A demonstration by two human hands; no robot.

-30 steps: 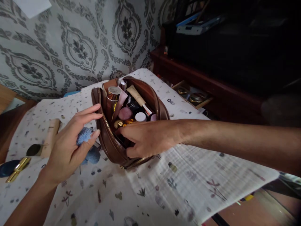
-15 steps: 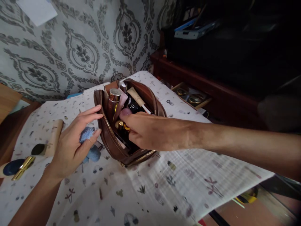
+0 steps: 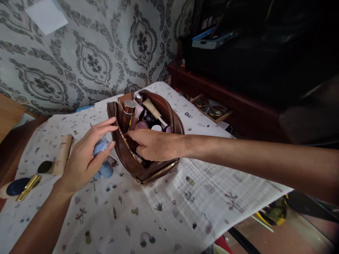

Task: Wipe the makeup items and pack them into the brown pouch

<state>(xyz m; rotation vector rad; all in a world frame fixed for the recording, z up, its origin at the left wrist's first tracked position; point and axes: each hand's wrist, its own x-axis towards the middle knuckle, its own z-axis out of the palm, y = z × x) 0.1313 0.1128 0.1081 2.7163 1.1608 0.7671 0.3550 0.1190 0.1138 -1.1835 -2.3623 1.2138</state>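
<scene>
1. So the brown bag [image 3: 122, 152] is in the middle of the cloth-covered worktop [image 3: 127, 215], zipper [image 3: 164, 170] undone, mouth wide open. Opening it is done, closing it obviously isn't.

2. Inside it's pretty packed: a silver-topped container [image 3: 129, 110], a beige tube [image 3: 152, 107], something black [image 3: 148, 120], and a white lid [image 3: 156, 128] right by the wrist. I'd call it well short of emptied.

3. The right hand [image 3: 152, 144] is down in there, fingers curled, tips out of sight. Can't tell from where I'm standing whether they're pinching anything.

4. The left hand [image 3: 84, 160] is apart from the other one, thumb and fingers spread, a couple of fingertips up against the bag's near-left rim. Not gripping anything, looks more like steadying to me.

5. Just past that thumb there's a fuzzy blue thing [image 3: 106, 170] on the cloth, outside the bag.

6. Further left, also outside: a dark-capped beige bottle [image 3: 63, 152], a gold stick [image 3: 28, 187] and a dark blue oval [image 3: 17, 187]. So the stuff's split, some in, some out, and my guess is the sorting's only partway along.
</scene>
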